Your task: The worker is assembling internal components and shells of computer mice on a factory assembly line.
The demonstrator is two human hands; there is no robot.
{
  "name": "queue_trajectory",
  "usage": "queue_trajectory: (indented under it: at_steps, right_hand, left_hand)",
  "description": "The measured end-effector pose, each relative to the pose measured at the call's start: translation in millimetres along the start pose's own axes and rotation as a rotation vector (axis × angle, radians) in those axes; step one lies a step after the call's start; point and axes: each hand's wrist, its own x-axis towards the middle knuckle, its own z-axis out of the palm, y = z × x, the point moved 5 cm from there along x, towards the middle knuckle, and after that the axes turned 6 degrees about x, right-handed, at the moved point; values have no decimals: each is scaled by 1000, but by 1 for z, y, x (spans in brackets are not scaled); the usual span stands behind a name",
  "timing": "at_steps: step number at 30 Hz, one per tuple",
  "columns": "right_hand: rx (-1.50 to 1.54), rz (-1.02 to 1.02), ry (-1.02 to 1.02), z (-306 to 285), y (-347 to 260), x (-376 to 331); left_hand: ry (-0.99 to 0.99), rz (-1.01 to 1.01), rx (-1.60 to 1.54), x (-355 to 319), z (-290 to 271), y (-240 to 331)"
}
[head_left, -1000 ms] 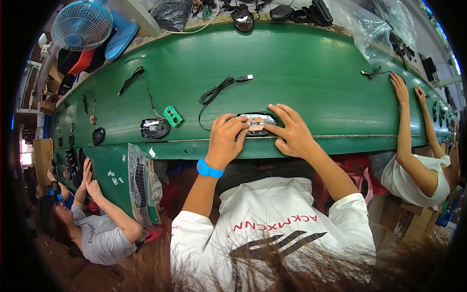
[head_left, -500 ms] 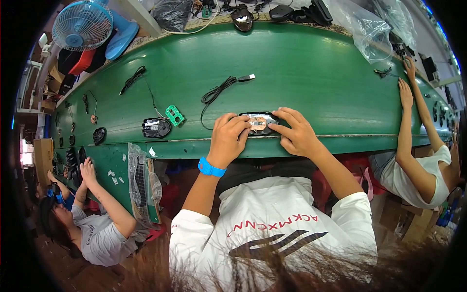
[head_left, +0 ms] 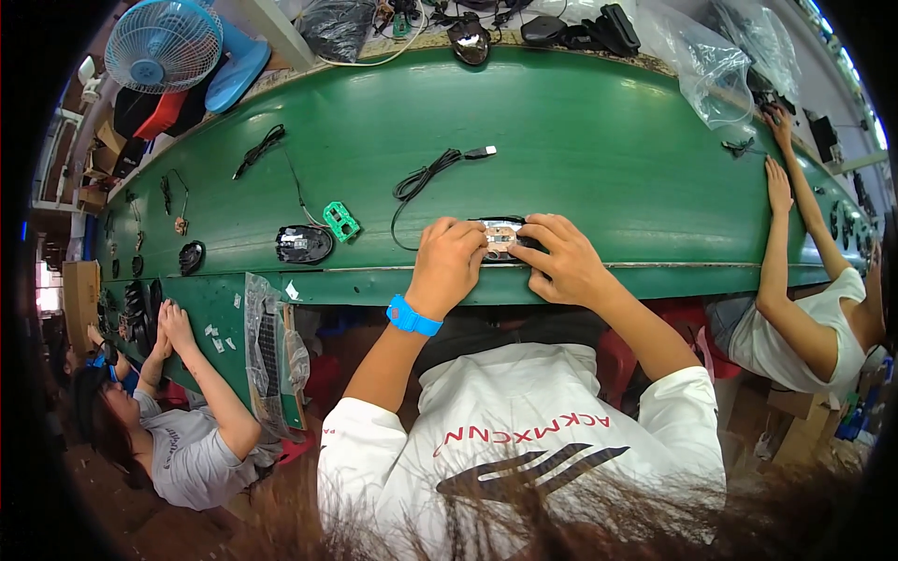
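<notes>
A black mouse base (head_left: pixel 511 259) lies at the near edge of the green bench, between my two hands. In it sits a tan circuit board (head_left: pixel 502 237), partly covered by fingertips. My left hand (head_left: pixel 449 262) grips the left side, fingers curled and thumb at the board's edge. From the right, my right hand (head_left: pixel 565 261) holds the other side, its fingers bent over the base and the thumb low against it. A black USB cable (head_left: pixel 412 182) runs from the base and lies bundled just beyond my left hand.
Left of my hands lie another open mouse shell (head_left: pixel 304 244) and a green circuit board (head_left: pixel 341 221) with its cable. A finished-looking dark mouse (head_left: pixel 469 42) stands at the far edge. Co-workers sit on both sides, and a blue fan (head_left: pixel 161 47) is at far left.
My right-hand fingers have drawn inward over the mouse base, and both hands now sit closer together on the board. The whole view has shifted slightly.
</notes>
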Motion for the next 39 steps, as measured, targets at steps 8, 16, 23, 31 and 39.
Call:
queue_trajectory:
  at_steps: [8,16,23,31,39]
  right_hand:
    - [2,11,21,-7,2,0]
    - [86,46,14,0,-10,11]
    - [25,54,9,3,-13,12]
    - [79,81,35,-7,3,2]
    - [43,33,84,-12,10,-5]
  left_hand:
    - [-67,-39,12,6,6,2]
    - [-64,-45,25,7,8,2]
    - [-103,-60,15,8,5,6]
    - [-104,-44,81,12,9,13]
    - [-113,-24,69,13,10,13]
